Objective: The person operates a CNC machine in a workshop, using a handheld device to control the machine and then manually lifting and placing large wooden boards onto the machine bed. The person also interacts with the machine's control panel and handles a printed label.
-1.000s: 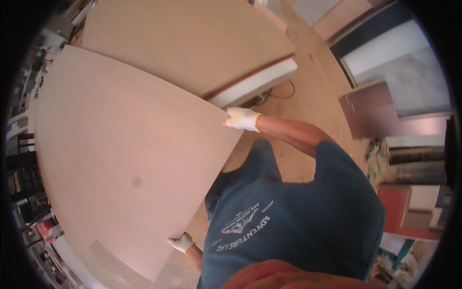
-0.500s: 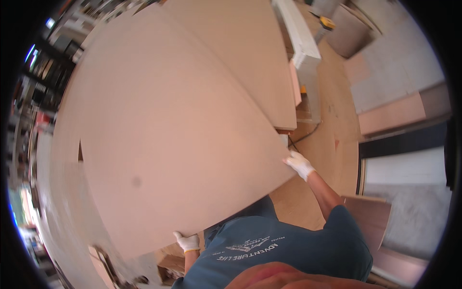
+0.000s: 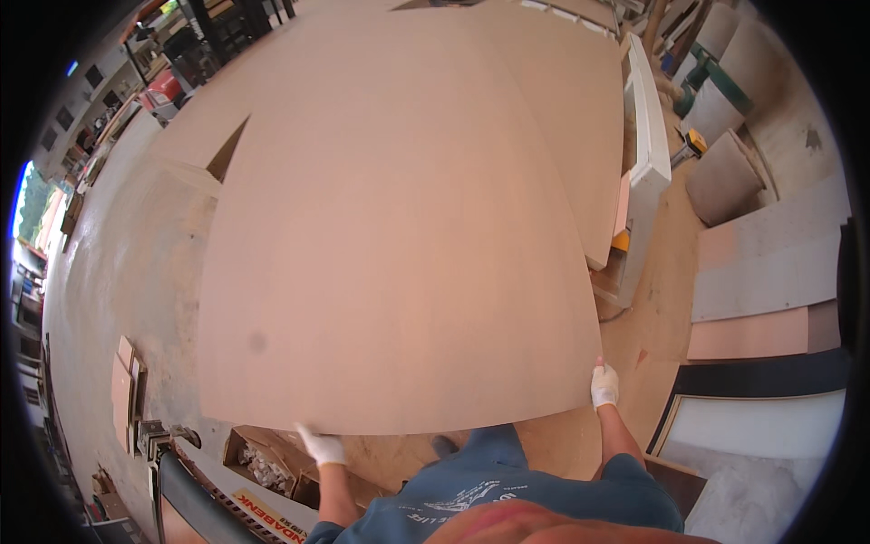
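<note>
A large, pale, pinkish-tan wooden panel [image 3: 399, 263] fills the middle of the view. My left hand [image 3: 322, 447], in a white work glove, is at its near edge, left of my body, with the fingers partly hidden under the board. At the near right corner my right hand [image 3: 604, 386], gloved the same way, grips the side edge with the thumb up. Beyond and to the right, under the panel, lies another wide board [image 3: 566, 109] of similar colour.
A white beam-like guide [image 3: 648, 136] runs along the boards' right side. At lower left stand a machine end with a dark rail [image 3: 195, 494] and an open box of scraps [image 3: 263, 462]. A drum-shaped bin [image 3: 723, 179] and flat sheets [image 3: 770, 263] are at the right.
The panel has swung round, so its near edge now lies nearly level across my front. Both hands have kept to its edges, the right one now lower in view.
</note>
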Motion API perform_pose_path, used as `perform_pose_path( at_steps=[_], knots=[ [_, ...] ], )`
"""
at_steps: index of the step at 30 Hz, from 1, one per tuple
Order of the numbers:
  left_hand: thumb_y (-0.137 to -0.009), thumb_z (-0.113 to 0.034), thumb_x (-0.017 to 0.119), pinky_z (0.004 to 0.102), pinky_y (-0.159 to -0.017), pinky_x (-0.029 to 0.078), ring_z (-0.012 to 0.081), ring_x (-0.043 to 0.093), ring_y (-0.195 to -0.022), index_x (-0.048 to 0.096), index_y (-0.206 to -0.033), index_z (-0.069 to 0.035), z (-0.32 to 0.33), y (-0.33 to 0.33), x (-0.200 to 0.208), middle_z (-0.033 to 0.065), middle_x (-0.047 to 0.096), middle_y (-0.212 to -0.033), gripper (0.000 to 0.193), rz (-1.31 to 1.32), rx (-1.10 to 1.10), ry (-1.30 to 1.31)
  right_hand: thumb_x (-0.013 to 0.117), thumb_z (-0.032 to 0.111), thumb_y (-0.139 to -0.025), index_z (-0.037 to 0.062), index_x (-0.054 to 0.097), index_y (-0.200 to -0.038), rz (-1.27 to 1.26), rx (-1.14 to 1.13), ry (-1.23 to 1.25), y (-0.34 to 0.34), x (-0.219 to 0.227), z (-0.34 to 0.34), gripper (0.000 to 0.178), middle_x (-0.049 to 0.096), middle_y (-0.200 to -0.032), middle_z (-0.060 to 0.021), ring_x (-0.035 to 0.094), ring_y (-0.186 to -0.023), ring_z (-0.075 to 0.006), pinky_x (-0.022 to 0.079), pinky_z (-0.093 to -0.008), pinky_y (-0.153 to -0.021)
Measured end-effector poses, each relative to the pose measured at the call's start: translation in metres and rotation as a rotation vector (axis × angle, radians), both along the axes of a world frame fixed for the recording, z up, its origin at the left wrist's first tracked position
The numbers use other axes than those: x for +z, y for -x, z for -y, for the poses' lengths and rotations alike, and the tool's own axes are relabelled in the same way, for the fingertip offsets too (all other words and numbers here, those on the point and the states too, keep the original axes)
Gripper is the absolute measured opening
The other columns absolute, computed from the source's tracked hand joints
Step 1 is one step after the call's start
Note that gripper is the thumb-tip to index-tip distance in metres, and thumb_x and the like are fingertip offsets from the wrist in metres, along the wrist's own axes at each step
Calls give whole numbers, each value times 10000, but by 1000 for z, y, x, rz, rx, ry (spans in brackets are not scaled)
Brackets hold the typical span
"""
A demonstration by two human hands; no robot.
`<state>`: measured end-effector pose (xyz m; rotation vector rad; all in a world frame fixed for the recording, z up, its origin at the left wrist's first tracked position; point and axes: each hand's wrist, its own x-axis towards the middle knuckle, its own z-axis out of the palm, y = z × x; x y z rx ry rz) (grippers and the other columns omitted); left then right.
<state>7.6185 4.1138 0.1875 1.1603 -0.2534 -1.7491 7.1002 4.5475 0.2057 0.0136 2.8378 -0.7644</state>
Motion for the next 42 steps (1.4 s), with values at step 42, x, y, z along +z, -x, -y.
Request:
perform_pose_path(
  at_steps=[42],
  knots=[
    [-1001, -638, 540, 442, -975, 540, 295, 657, -1081, 630, -1292, 93, 581, -67, -15, 152, 685, -1261, 791, 930, -196, 28, 410, 231, -1027, -83, 564, -1343, -73, -545, 125, -434, -49, 243, 472, 634, -1319, -304, 609, -1224, -426, 459, -465, -1058]
  ],
)
